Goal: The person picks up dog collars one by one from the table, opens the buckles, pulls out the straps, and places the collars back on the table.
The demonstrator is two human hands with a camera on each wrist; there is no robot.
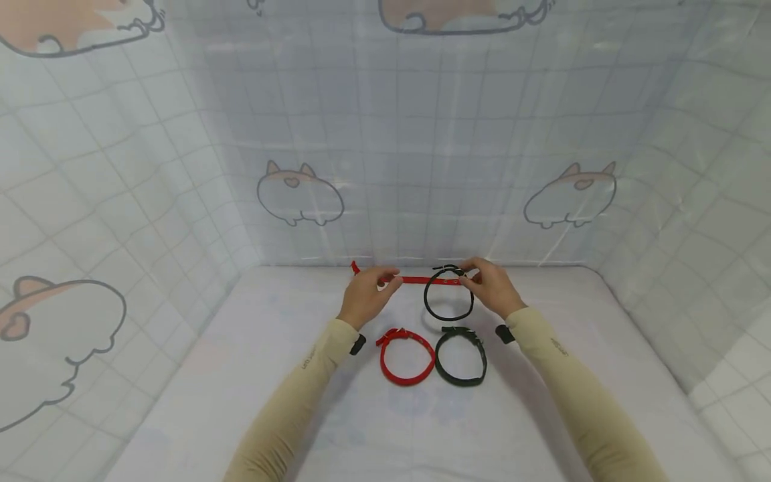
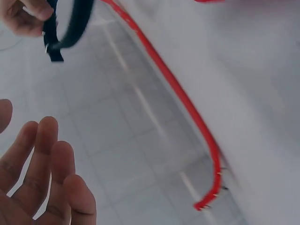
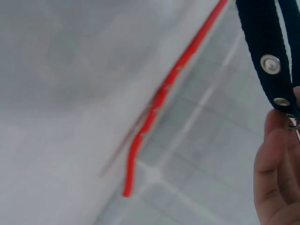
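Note:
My right hand [image 1: 490, 288] pinches a dark buckled collar [image 1: 426, 301] near its buckle and holds it up as a loop. Metal eyelets show along this dark collar [image 3: 262, 42] in the right wrist view. To the left, my left hand [image 1: 367, 294] is raised with its fingers apart and nothing between them; its fingers [image 2: 44, 154] look relaxed in the left wrist view. Behind both hands a red collar [image 1: 415, 280] lies unbuckled, stretched along the table's back edge. Nearer me, a red collar loop [image 1: 408, 381] and a dark green collar loop [image 1: 460, 382] lie side by side, both buckled.
A white cloth covers the table [image 1: 241, 402]. Right behind it rises a grid-patterned curtain [image 1: 409, 134] with cartoon animals, and similar sheets close off the left and right sides.

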